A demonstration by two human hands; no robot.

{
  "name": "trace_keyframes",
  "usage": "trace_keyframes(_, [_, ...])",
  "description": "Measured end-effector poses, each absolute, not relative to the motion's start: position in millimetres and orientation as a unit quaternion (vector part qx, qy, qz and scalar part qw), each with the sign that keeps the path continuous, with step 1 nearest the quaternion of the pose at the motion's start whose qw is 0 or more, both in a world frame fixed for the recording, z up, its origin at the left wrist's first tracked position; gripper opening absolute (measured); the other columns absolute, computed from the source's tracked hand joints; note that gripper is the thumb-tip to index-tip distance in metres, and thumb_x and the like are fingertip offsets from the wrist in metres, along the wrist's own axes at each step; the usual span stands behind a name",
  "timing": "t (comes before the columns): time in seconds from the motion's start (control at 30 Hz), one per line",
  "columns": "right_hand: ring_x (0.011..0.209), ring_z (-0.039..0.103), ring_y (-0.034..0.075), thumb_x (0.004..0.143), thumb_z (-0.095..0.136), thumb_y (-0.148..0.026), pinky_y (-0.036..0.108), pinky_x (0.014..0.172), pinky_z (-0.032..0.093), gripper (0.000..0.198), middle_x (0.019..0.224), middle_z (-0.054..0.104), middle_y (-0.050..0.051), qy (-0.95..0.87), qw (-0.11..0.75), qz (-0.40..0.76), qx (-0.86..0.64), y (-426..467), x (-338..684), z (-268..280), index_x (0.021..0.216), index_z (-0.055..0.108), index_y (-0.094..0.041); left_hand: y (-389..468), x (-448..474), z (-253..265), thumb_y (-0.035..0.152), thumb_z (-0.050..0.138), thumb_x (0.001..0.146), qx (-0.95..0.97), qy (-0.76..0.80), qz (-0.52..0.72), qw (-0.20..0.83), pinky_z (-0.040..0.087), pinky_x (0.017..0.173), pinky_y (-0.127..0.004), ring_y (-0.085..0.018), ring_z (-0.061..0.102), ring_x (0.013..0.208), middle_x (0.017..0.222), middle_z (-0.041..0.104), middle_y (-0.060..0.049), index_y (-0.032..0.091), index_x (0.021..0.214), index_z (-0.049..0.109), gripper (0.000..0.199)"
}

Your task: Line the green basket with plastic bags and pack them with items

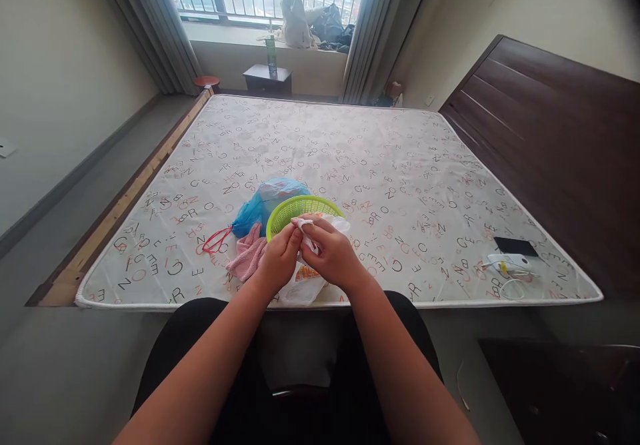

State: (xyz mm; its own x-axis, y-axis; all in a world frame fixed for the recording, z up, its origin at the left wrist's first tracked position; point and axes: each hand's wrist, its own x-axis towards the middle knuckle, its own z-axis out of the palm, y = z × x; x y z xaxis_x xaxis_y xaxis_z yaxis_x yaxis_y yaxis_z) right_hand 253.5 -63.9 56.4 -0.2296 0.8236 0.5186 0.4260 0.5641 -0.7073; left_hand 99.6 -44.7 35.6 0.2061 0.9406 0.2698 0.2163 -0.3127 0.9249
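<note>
My left hand point(281, 256) and my right hand point(331, 252) meet in front of me, fingers closed on the gathered top of a white plastic bag point(303, 290). Orange-red print shows on the bag, which spreads below and to the right of my hands. Just behind them is a lime-green plastic basket point(300, 206), its near side partly hidden by my fingers. To the left lies a crumpled pink cloth point(249, 253). A blue translucent bag point(273, 195) with a red drawstring point(217, 240) rests behind the cloth, against the basket.
Everything lies on a letter-patterned mattress point(325, 145). At its right are a black phone point(516, 246) and a white device point(507, 263) with a cable. A dark headboard point(545, 145) stands right. A small bedside table point(267, 75) holds a green bottle point(271, 55) near the window.
</note>
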Motion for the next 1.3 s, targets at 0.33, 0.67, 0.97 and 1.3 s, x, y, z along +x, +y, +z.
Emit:
trace_keyframes(0.33, [0.073, 0.063, 0.014, 0.095, 0.067, -0.037, 0.028, 0.068, 0.055, 0.016, 0.083, 0.064, 0.0, -0.612, 0.544, 0.288, -0.496, -58.2, 262.7, 58.8, 0.087, 0.064, -0.025, -47.4, 93.1, 35.9, 0.047, 0.055, 0.102, 0.666, 0.33, 0.472, 0.474, 0.053, 0.093, -0.037, -0.022, 0.068, 0.101, 0.112, 0.072, -0.009, 0.022, 0.143, 0.053, 0.048])
trace_keyframes(0.67, [0.054, 0.054, 0.006, 0.084, 0.08, -0.044, 0.018, 0.048, 0.047, 0.031, 0.079, 0.064, -0.006, -0.365, 0.651, 0.534, -0.397, -53.2, 261.6, 68.1, 0.091, 0.057, -0.025, -49.3, 98.7, 43.3, 0.032, 0.069, 0.093, 0.727, 0.411, 0.427, 0.347, 0.055, 0.077, -0.027, -0.013, 0.066, 0.079, 0.094, 0.073, -0.002, 0.021, 0.128, 0.064, 0.037])
trace_keyframes(0.97, [0.041, 0.034, 0.002, 0.079, 0.084, -0.033, 0.014, 0.037, 0.026, 0.034, 0.073, 0.063, -0.008, -0.292, 0.613, 0.658, -0.325, -46.1, 276.2, 64.7, 0.091, 0.054, -0.023, -60.2, 102.0, 40.4, 0.016, 0.063, 0.094, 0.852, 0.239, 0.433, 0.173, 0.058, 0.085, -0.033, -0.017, 0.072, 0.089, 0.098, 0.076, -0.005, 0.023, 0.119, 0.069, 0.026])
trace_keyframes(1.3, [0.046, 0.039, 0.004, 0.078, 0.079, -0.027, 0.015, 0.041, 0.029, 0.029, 0.074, 0.06, -0.007, -0.29, 0.645, 0.587, -0.394, -39.9, 288.7, 57.2, 0.095, 0.056, -0.025, -49.3, 100.1, 38.0, 0.031, 0.058, 0.096, 0.738, 0.339, 0.146, 0.566, 0.052, 0.076, -0.027, -0.017, 0.069, 0.08, 0.084, 0.076, -0.001, 0.024, 0.118, 0.077, 0.03])
